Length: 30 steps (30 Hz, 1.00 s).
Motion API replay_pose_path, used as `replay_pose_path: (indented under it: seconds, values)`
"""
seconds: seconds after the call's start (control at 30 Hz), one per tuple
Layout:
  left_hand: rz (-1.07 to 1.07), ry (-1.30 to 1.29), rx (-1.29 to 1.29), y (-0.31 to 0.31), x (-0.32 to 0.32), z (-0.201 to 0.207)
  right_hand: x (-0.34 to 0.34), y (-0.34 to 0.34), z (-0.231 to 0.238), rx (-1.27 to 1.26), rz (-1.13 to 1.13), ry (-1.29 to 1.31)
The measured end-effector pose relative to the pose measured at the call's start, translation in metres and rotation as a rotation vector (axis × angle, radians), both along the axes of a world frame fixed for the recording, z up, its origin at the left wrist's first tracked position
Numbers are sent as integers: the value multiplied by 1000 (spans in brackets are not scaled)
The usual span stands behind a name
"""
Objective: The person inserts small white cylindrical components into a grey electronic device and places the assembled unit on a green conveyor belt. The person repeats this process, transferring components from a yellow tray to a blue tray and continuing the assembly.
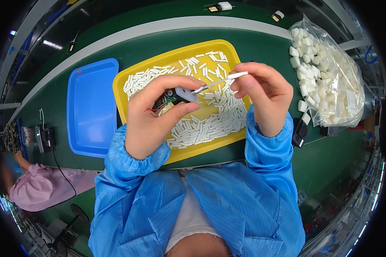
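My left hand (pixel 148 115) grips a small black device (pixel 182 94) between thumb and fingers. Its circuit board shows on one side and a pale round cap on its end. In my right hand (pixel 268 96), thumb and fingertips pinch a short white rod (pixel 238 75). A thin pale stem (pixel 214 83) runs from that rod to a metallic tip at the device's cap; whether the tip sits inside the cap I cannot tell. Both hands are above a yellow tray (pixel 206 153) with many loose white rods (pixel 201 128) in it.
Left of the yellow tray lies a blue tray (pixel 92 107). A clear bag of white foam blocks (pixel 326 77) stands at the right, near a black adapter-like box (pixel 299 132). Small devices (pixel 218 7) lie beyond the pale rail (pixel 180 21). A person in pink (pixel 43 186) is at far left.
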<state>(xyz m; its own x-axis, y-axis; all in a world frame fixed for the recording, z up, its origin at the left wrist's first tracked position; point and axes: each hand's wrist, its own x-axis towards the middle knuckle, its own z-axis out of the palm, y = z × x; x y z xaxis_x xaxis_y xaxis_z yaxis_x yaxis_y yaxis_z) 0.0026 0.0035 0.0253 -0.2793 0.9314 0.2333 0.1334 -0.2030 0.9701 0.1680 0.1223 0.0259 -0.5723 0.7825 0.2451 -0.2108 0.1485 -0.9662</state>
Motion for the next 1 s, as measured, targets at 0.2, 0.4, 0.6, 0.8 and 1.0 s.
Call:
replay_pose_path:
  seconds: [0.2, 0.4, 0.6, 0.8, 1.0]
  values:
    - [-33, 379, 62, 9, 12, 2, 6, 1, -8, -5, 73, -127]
    - [-8, 558, 180, 22, 29, 1, 18, 7, -19, -7, 112, -185]
    - [-3, 584, 92, 30, 36, -7, 31, 25, -20, 132, 152, -338]
    - [106, 83, -220, 14, 19, -14, 85, 167, -43, 656, -629, -1084]
    - [114, -162, -226, -5, 3, -21, 153, 223, -96, 749, -682, -1396]
